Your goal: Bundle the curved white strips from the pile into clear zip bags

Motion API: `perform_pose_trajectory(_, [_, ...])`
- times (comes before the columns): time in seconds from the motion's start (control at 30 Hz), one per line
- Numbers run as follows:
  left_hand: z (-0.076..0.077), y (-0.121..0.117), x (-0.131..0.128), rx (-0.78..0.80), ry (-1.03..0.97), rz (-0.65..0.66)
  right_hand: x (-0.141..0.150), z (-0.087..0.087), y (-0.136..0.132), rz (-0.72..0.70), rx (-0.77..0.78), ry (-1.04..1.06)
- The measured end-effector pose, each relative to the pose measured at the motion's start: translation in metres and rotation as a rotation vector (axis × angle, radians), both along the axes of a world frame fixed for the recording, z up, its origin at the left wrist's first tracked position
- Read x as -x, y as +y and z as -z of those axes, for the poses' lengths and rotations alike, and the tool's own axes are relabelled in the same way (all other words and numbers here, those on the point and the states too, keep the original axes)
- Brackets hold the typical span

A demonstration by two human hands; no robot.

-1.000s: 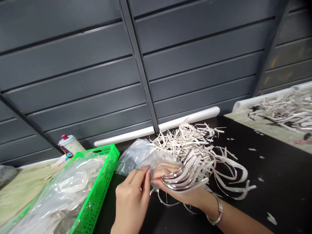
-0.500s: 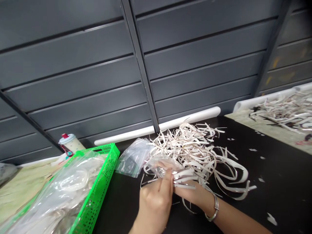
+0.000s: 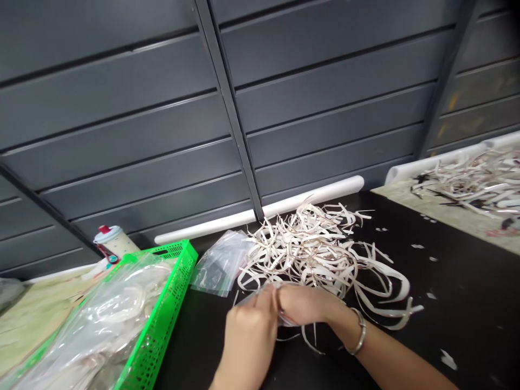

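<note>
My left hand [image 3: 248, 337] and my right hand [image 3: 309, 304] meet fingertip to fingertip just above the black tabletop [image 3: 467, 303]. Both are closed in a pinch on a small clear bag [image 3: 285, 320], most of which is hidden under my fingers. What lies inside the bag cannot be made out. My right wrist wears a silver bangle [image 3: 359, 338]. Just behind my hands lies a heap of curved white strips [image 3: 312, 246] with shiny metal edges. To its left rests a stack of empty clear bags [image 3: 217, 264].
A green mesh basket [image 3: 170, 292] holding filled clear bags [image 3: 101, 325] stands at the left. Behind it is a capped bottle [image 3: 110, 241]. A white tube [image 3: 264, 212] runs along the grey slatted wall. Another heap of strips [image 3: 475, 184] lies far right.
My right hand held a fan of shiny curved pieces beside the bag. The pieces have gone out of sight, and both hands have closed together lower down on the bag.
</note>
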State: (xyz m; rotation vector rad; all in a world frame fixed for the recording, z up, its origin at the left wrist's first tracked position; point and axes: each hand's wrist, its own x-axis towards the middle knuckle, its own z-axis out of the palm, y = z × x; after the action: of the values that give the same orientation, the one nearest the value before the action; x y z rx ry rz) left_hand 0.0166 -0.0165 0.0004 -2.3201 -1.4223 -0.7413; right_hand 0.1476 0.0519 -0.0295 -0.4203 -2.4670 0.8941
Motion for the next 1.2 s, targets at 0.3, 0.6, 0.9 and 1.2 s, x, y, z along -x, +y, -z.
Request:
perform_pose_trajectory(0.3, [-0.034,0.017,0.042,0.398,-0.392,-0.246,-0.032,-0.039,-0.019,0.293,-0.321,-0.122])
perform_pose_trajectory(0.6, [-0.028,0.037,0.067,0.377,-0.523,-0.062,-0.027,-0.035,-0.001,0.447,-0.308,0.167])
perform_pose_trajectory(0.9, [-0.01,0.043,0.038,0.601,-1.194,0.231,-0.044,-0.047,0.003,0.534,0.018,0.268])
perform_pose_trajectory(1.2, [0.003,0.054,0.034,0.555,-1.376,0.187,-0.043,-0.03,0.026,0.579,0.27,0.375])
